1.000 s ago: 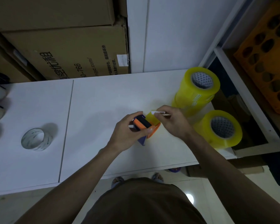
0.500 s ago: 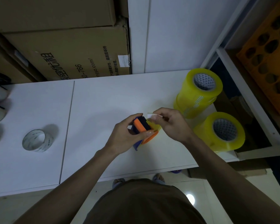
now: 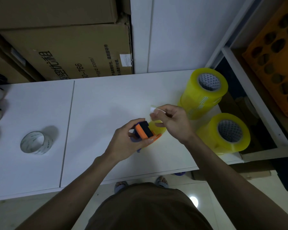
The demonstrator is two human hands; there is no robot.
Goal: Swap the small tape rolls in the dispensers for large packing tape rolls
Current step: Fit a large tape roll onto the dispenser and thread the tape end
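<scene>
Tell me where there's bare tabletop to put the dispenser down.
Bare white table lies between the clear tape roll and the hands, back to the cardboard boxes. Crowded on the right: two stacks of yellow rolls beside the right hand.

A white tabletop (image 3: pixel 106 100) spans the view, split by a seam left of centre. Near its middle, the left hand (image 3: pixel 128 143) holds an orange-and-black tape dispenser (image 3: pixel 144 131), with the right hand (image 3: pixel 173 123) just right of it, pinching a strip of tape end (image 3: pixel 154 110) above the dispenser. Right of the hands, two stacks of large yellow packing tape rolls (image 3: pixel 204 92) stand at the table's right edge, one behind the other (image 3: pixel 226 133). Well to the left lies a small clear tape roll (image 3: pixel 34 142) on its side. Brown cardboard boxes (image 3: pixel 65 47) rise behind the table on the left; a white shelf frame (image 3: pixel 256 100) stands to the right, with an orange perforated crate (image 3: pixel 276 52) inside it.
</scene>
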